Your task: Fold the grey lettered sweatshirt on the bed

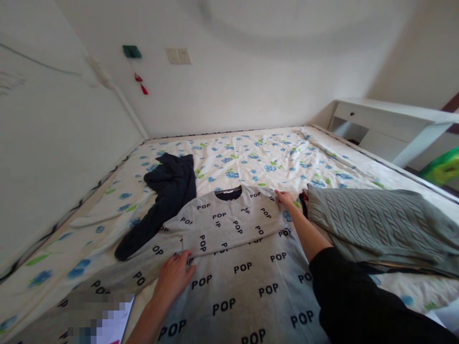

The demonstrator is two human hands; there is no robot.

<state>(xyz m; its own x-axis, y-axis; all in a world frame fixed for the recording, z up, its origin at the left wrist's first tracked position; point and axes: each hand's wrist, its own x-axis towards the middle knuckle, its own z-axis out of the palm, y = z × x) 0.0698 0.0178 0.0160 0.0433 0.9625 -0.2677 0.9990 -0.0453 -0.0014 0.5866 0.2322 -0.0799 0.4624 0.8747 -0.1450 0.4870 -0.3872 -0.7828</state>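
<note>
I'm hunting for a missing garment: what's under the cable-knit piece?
Dark cloth shows beneath the cable-knit piece along its near edge, with a bit of black and red cloth at its far left corner. Anything else underneath is covered.

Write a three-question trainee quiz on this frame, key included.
1. What lies just right of the grey POP-print top?
A) dark navy garment
B) cable-knit garment
C) red tassel

2. True or false: both sleeves of the top lie folded across its chest.

3. Fill in: the ____ hand holds the top's edge near the shoulder.

Key:
1. B
2. False; one sleeve stretches out to the left.
3. Right hand
</note>
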